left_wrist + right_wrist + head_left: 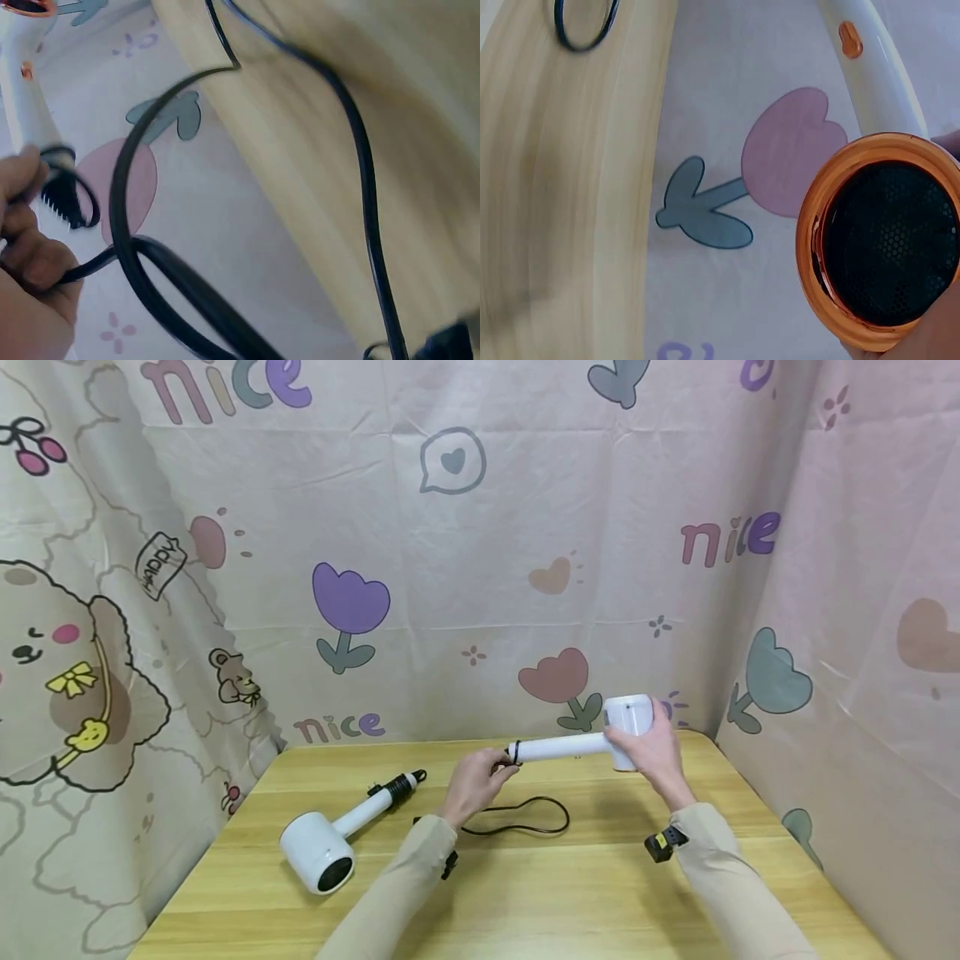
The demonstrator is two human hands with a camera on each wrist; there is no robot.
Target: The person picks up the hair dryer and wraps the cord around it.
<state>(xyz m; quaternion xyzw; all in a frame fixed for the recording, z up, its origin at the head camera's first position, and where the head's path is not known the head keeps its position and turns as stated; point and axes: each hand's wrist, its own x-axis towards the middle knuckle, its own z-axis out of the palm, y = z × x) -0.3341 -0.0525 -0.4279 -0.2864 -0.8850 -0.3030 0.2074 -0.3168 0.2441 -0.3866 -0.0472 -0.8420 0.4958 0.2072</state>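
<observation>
A white hair dryer point(562, 747) is held up over the back of the table, its handle pointing left. My right hand point(656, 756) grips it round the head. In the right wrist view an orange ring point(810, 247) frames the dark mesh at one end of that head. At the handle's end, my left hand point(476, 785) pinches the black cord point(367, 187) near a black loop point(94, 199) and the ribbed cord sleeve point(61, 196). Slack cord hangs from this hand, and a length of it lies in a loop on the wooden table.
To the left, a second white hair dryer point(307, 852) lies on the table point(555, 910), with black cord point(401, 787) wound round its handle end. A printed curtain point(465, 560) hangs behind the table and along both sides.
</observation>
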